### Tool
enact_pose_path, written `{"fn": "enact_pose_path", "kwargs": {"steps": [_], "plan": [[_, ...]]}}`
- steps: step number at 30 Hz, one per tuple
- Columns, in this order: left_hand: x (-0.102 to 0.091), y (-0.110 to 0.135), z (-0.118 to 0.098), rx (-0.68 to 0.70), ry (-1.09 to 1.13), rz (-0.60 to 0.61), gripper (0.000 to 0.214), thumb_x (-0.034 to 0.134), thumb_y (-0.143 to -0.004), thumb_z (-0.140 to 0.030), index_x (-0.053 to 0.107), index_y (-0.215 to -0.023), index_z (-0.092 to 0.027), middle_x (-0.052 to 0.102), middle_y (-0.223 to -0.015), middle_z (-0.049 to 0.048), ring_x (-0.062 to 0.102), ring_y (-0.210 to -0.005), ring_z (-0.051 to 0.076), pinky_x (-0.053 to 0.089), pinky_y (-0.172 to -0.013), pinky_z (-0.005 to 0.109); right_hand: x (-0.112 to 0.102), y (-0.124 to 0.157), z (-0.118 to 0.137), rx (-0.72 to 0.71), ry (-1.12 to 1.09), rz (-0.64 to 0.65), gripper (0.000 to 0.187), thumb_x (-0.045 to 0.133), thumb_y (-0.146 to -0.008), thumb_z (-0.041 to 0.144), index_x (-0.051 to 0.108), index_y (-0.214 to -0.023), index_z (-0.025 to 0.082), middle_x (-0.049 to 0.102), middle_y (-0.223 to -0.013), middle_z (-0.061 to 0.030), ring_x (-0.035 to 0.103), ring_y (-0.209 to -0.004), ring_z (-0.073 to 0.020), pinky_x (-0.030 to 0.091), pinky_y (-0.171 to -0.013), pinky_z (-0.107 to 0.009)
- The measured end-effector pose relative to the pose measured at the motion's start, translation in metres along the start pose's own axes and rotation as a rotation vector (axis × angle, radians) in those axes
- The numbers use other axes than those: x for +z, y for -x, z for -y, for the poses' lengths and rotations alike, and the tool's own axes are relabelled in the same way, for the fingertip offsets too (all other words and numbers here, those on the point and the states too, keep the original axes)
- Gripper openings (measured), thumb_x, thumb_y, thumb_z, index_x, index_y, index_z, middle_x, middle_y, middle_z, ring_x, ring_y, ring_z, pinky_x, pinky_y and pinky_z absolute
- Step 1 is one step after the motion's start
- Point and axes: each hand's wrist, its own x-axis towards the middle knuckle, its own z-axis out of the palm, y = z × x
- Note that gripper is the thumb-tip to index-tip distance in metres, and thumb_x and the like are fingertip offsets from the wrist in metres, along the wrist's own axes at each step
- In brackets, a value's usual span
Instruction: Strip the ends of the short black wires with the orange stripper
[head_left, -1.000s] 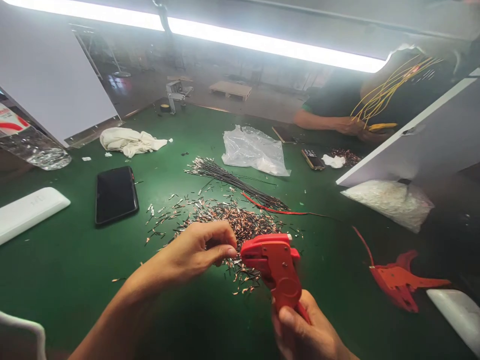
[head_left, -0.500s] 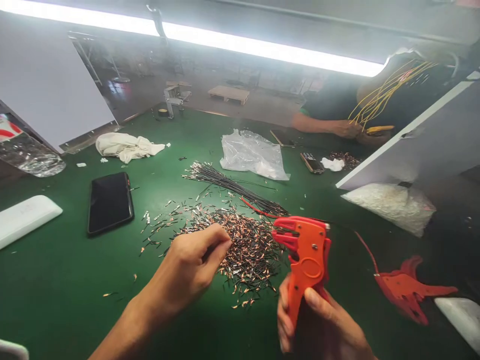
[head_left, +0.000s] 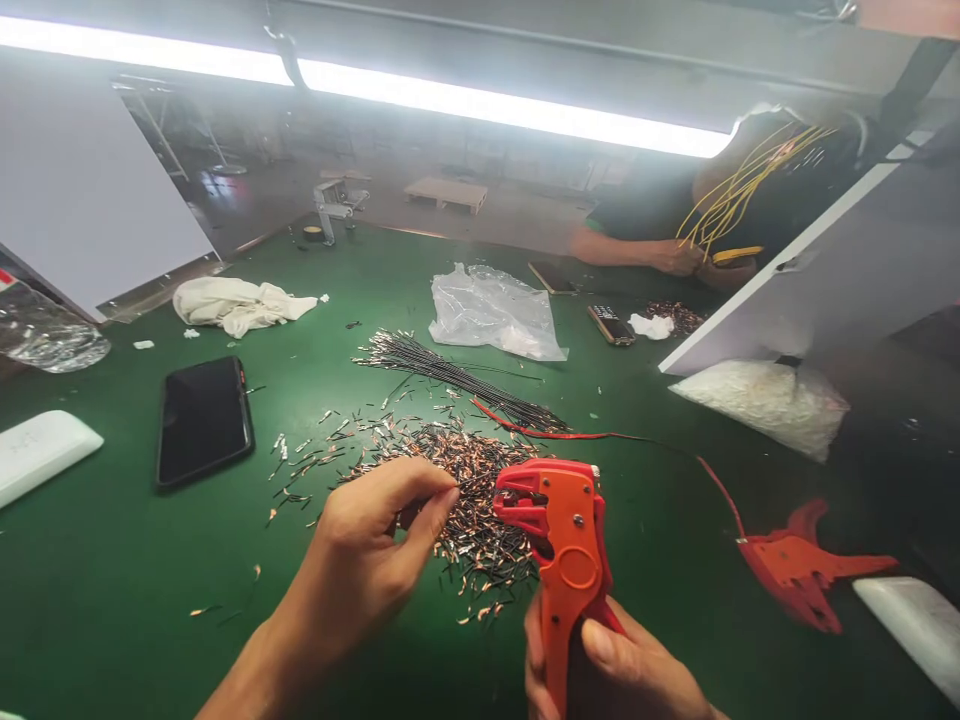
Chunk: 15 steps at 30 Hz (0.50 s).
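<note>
My left hand [head_left: 386,530] is closed in a pinch on a thin black wire, only faintly visible against the scraps behind it. The wire points toward the jaws of an orange-and-red wire stripper [head_left: 574,545]. Wrapped round the stripper's handles is my right hand [head_left: 615,660], holding the tool upright with its jaws facing left. Beneath both hands spreads a pile of short black wire scraps with copper ends [head_left: 480,560]. Just behind the pile lies a bundle of long black wires [head_left: 465,380] with bare tips at its left end.
A second wire stripper [head_left: 802,565] lies at right with a red cord. Left are a phone [head_left: 204,420], a white cloth [head_left: 240,305] and a white object [head_left: 45,455]. Behind is a clear plastic bag [head_left: 495,315]. A co-worker's hand [head_left: 679,257] is near yellow wires [head_left: 720,195].
My right hand has brought the stripper leftward, and its jaws are now close to my left fingers. The left hand keeps its pinch. The whole view has shifted slightly.
</note>
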Motion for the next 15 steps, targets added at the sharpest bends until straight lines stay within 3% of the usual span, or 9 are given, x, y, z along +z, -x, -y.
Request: {"fn": "enact_pose_path", "kwargs": {"steps": [6, 15], "plan": [[-0.003, 0.001, -0.002, -0.017, 0.092, 0.057, 0.015, 0.061, -0.088, -0.012, 0.065, -0.077, -0.021, 0.060, -0.062, -0.0061, 0.049, -0.051, 0.006, 0.037, -0.044, 0.017, -0.007, -0.005, -0.012, -0.137, -0.084, 0.080, 0.043, 0.061, -0.090, 0.054, 0.064, -0.094, 0.011, 0.059, -0.060, -0.0023, 0.054, -0.054, -0.0113, 0.044, -0.057, -0.021], [-0.004, -0.002, -0.003, 0.035, 0.076, 0.117, 0.016, 0.060, -0.086, -0.009, 0.067, -0.076, -0.020, 0.065, -0.063, -0.0045, 0.054, -0.052, 0.006, 0.040, -0.047, 0.017, -0.007, -0.010, -0.016, -0.156, -0.016, 0.083, 0.046, 0.065, -0.084, 0.057, 0.065, -0.086, 0.011, 0.053, -0.056, 0.0001, 0.048, -0.048, -0.0101, 0.037, -0.047, -0.018]]}}
